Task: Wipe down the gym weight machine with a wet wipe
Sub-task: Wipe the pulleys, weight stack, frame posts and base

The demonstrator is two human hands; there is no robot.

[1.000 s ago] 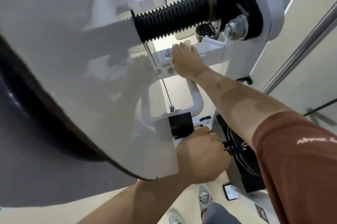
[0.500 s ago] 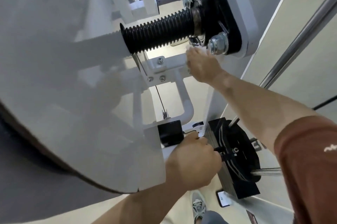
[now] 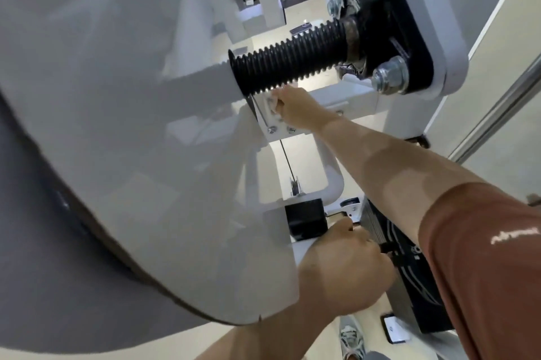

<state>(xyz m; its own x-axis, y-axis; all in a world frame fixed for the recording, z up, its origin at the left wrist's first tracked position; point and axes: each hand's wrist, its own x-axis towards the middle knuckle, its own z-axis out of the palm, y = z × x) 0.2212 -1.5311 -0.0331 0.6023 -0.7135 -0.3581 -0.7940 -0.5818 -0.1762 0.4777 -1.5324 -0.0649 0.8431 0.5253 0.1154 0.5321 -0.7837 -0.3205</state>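
The white weight machine (image 3: 146,154) fills the left of the head view, with a black ribbed handle (image 3: 287,66) sticking out above a white crossbar (image 3: 354,99). My right hand (image 3: 298,110) pinches a crumpled white wet wipe (image 3: 271,103) and presses it on the bolted bracket at the crossbar's left end, just under the ribbed handle. My left hand (image 3: 345,269) is curled round a white frame part lower down, beside a black block (image 3: 306,220). What its fingers enclose is mostly hidden.
A black weight stack (image 3: 409,289) stands right of my left hand, partly behind my right arm. A thin cable (image 3: 287,160) runs down from the bracket. A large nut (image 3: 390,78) sits at the handle's black mount. My shoe (image 3: 351,336) and a flat device (image 3: 393,329) are on the floor below.
My right hand slid with the wipe along the crossbar, from the right end near the large nut to the left end at the bracket. My left hand kept its grip.
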